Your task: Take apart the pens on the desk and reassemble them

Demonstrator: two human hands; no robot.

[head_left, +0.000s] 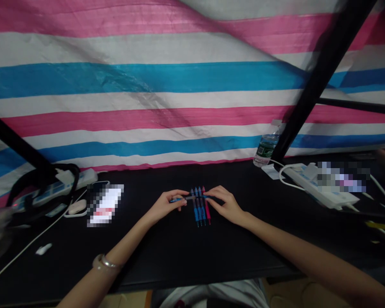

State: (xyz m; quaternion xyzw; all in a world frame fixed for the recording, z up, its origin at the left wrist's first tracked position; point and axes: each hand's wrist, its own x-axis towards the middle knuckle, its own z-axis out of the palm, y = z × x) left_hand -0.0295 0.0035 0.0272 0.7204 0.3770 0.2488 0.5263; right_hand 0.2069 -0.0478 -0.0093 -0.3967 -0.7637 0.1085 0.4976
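A short row of pens [200, 208] lies side by side on the black table [179, 252]: three blue ones and a pink one [206, 207] at the right. Across the top of the row a further blue pen [186, 198] is held level. My left hand [165, 204] pinches its left end with closed fingers. My right hand [223, 202] grips its right end, fingers curled, resting just right of the pink pen.
A power strip [56, 186] with cables, a small white device [77, 207] and a blurred card [105, 204] lie at the left. A water bottle [265, 147], a black pole [321, 72] and another power strip [321, 185] stand at the right. A striped tarp [147, 85] hangs behind.
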